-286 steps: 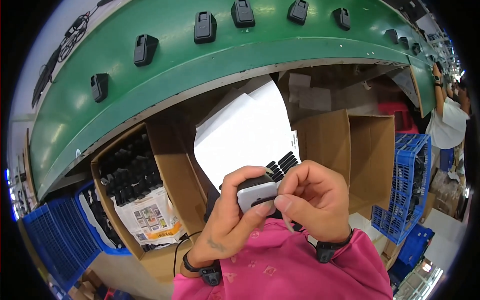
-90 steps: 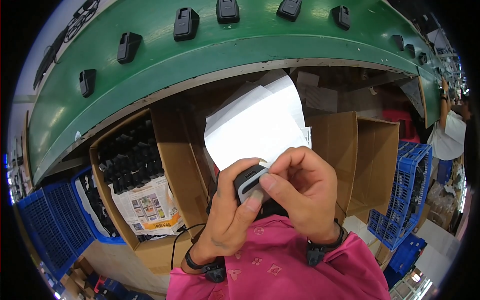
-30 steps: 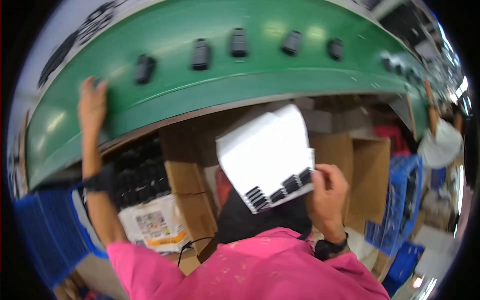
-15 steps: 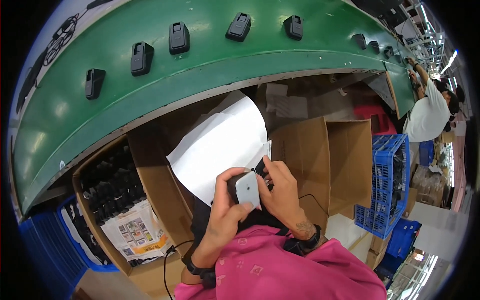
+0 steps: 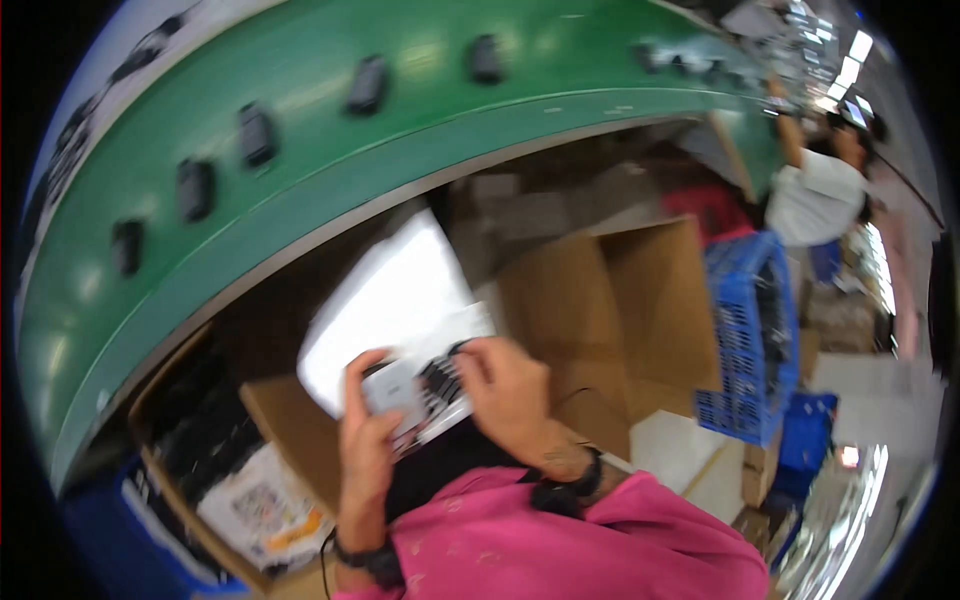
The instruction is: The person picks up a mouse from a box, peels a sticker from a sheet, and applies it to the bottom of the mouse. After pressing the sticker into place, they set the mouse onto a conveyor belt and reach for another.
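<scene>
My left hand (image 5: pixel 368 435) is closed round a small light-grey, round-cornered casing (image 5: pixel 396 392), thumb across its front. My right hand (image 5: pixel 508 398) is closed just to the right, thumb and fingertips pinched together over a dark bit too blurred to name. Between the hands lies a black-and-white patterned piece (image 5: pixel 438 384), smeared by motion; I cannot tell whether it is a sheet or a part. Large white paper sheets (image 5: pixel 385 300) spread out behind both hands, above my lap.
Several black devices (image 5: pixel 368 84) stand in a row on the green bench (image 5: pixel 300 60). Cardboard boxes (image 5: pixel 650 300) stand open at either side of the sheets; the left one holds black parts. A blue crate (image 5: pixel 735 340) is at the right. A person in white (image 5: pixel 815 200) works farther off.
The whole view has swung and blurred. My hands have moved apart slightly, uncovering the patterned piece between them. The grey casing stays in my left hand.
</scene>
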A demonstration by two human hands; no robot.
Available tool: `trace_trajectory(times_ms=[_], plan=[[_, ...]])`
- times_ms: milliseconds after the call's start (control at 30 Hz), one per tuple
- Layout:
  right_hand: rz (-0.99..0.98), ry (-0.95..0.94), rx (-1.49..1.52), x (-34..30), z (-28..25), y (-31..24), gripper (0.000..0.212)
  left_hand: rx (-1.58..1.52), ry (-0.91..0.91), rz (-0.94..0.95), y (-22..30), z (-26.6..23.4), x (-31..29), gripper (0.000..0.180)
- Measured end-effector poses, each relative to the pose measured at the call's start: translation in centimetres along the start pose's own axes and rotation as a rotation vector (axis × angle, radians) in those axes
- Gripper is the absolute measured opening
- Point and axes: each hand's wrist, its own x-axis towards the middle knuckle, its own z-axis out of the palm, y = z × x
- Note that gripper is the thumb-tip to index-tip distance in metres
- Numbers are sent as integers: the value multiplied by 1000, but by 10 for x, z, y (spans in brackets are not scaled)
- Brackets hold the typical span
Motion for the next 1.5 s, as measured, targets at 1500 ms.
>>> trace_trajectory(times_ms=[1500], plan=[[459,-419,1048,20,-48,-93,8,-6,-270,-12,43,5,-40,45]])
